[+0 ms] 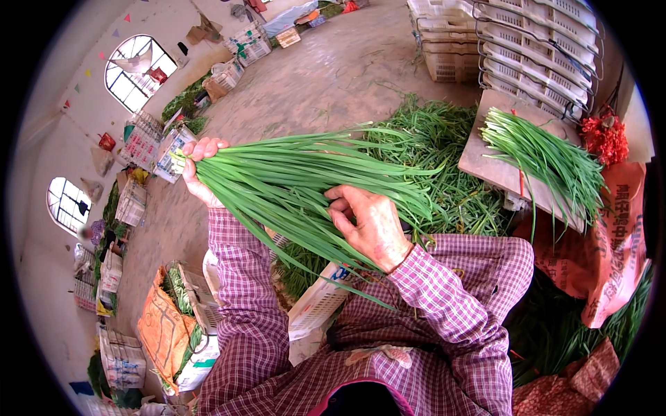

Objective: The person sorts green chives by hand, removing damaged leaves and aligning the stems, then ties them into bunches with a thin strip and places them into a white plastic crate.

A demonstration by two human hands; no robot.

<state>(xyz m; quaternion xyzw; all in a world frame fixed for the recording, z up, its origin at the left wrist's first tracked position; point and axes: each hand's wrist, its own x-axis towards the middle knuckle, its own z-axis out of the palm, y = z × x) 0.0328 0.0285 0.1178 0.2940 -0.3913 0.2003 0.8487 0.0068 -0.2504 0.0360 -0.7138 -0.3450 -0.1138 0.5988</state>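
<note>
A fanned bunch of garlic chives (298,166) stretches across in front of me, pale stem ends at the left and loose green tips to the right. My left hand (201,166) is closed round the stem end. Over the middle of the leaves, my right hand (368,225) has its fingers curled and pinched together among the blades; exactly which blades they grip is hard to see. To the right, a second bunch of chives (544,156) lies on a board (479,156), its leaf tips hanging over the near edge.
Loose leaf trimmings (458,184) are heaped beyond my knee. Red ties (603,139) hang beside the board, near stacked white crates (538,55). A red sack (617,243) is at right. A white crate (319,301) stands by my legs; an orange sack (163,329) lies over another crate.
</note>
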